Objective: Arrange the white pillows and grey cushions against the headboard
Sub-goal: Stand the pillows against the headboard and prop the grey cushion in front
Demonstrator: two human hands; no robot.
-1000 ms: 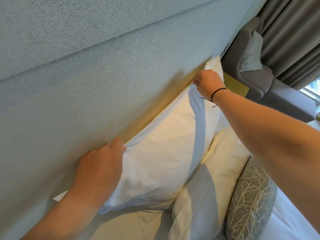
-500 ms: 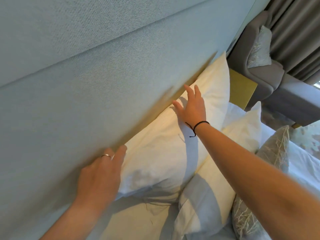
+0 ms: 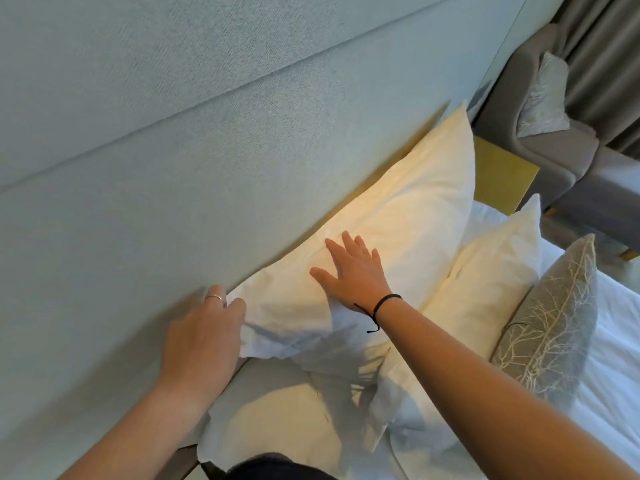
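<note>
A large white pillow [image 3: 408, 216] leans against the pale blue-grey padded headboard [image 3: 173, 150]. My right hand [image 3: 353, 271] lies flat on its face with fingers spread, holding nothing. My left hand [image 3: 201, 337] is at the pillow's near corner beside the headboard, fingers curled against the fabric edge. A second white pillow [image 3: 485, 282] stands in front to the right. A third white pillow [image 3: 284, 420] lies below, close to me. A grey cushion with a pale branch pattern [image 3: 550, 327] leans against the second pillow.
White bed sheet [image 3: 609, 375] spreads to the right. A yellow bedside surface [image 3: 502, 178] sits past the pillows. A grey armchair [image 3: 554, 147] with a silvery cushion [image 3: 545, 98] and grey curtains [image 3: 609, 64] stand at the upper right.
My right hand let go of the pillow's far top corner and slid down its face toward me, now flat near the middle. My left hand dropped lower along the near corner.
</note>
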